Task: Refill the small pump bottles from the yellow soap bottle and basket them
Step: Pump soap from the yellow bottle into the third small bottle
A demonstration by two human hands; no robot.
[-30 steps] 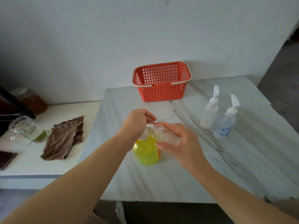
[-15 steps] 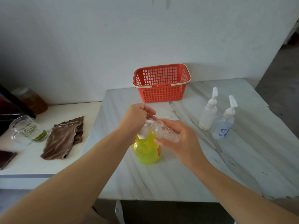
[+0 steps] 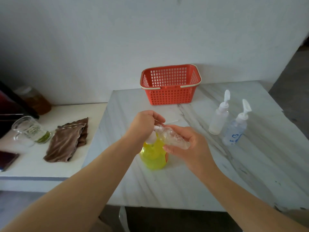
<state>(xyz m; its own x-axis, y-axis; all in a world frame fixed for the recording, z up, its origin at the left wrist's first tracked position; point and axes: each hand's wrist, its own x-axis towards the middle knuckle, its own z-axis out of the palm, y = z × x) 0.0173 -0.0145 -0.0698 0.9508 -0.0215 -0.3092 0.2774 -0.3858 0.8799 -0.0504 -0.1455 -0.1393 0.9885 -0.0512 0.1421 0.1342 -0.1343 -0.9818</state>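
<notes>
A yellow soap bottle (image 3: 154,157) stands upright on the marble table (image 3: 184,181) near its front. My left hand (image 3: 143,125) sits on top of its white pump head (image 3: 151,138), fingers curled over it. My right hand (image 3: 187,144) grips a small clear bottle (image 3: 173,138), laid almost sideways with its open neck at the pump's spout. Two more small pump bottles stand to the right, a frosted one (image 3: 218,118) and one with a blue heart (image 3: 235,132). The red basket (image 3: 170,96) stands at the back by the wall.
A thin clear pump tube (image 3: 173,121) lies on the table behind my hands. On the lower white counter to the left lie a brown cloth (image 3: 66,140), a glass mug (image 3: 28,130), a jar (image 3: 36,99) and a dark phone (image 3: 7,159).
My hands have stayed on the yellow bottle's pump and the small clear bottle; the left hand has shifted slightly on the pump. The view has tilted a little.
</notes>
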